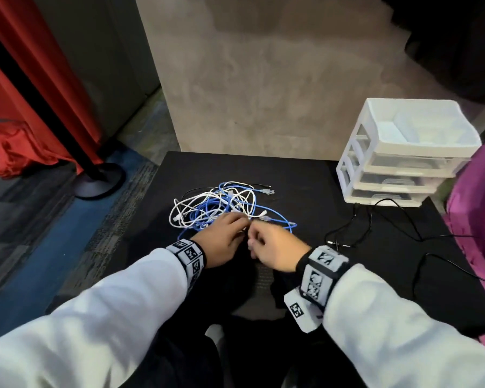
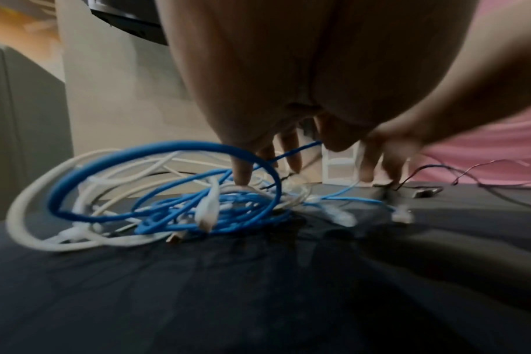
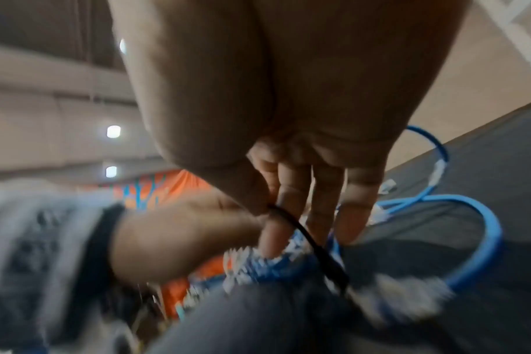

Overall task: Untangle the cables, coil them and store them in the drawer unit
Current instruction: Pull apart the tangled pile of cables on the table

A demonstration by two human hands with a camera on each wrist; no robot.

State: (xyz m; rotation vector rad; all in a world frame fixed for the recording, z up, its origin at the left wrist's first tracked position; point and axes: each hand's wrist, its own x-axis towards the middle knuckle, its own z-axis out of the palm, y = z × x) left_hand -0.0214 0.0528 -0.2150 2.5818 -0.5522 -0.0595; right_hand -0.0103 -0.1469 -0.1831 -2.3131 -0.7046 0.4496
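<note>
A tangle of blue and white cables (image 1: 216,205) lies in the middle of the black table (image 1: 291,175). My left hand (image 1: 240,219) reaches into its near edge. In the left wrist view its fingers (image 2: 243,172) point down, straight and spread, touching the blue cable (image 2: 167,146) and white cable (image 2: 31,203) loops. My right hand (image 1: 252,236) is right beside it. In the right wrist view it (image 3: 273,208) pinches a thin black cable (image 3: 312,242) between thumb and forefinger. The white drawer unit (image 1: 403,163) stands at the table's far right, drawers closed.
Loose thin black cables (image 1: 389,219) trail over the table's right side below the drawer unit. Magenta fabric (image 1: 476,214) hangs at the right edge. A stand base (image 1: 98,177) and red curtain are on the floor to the left.
</note>
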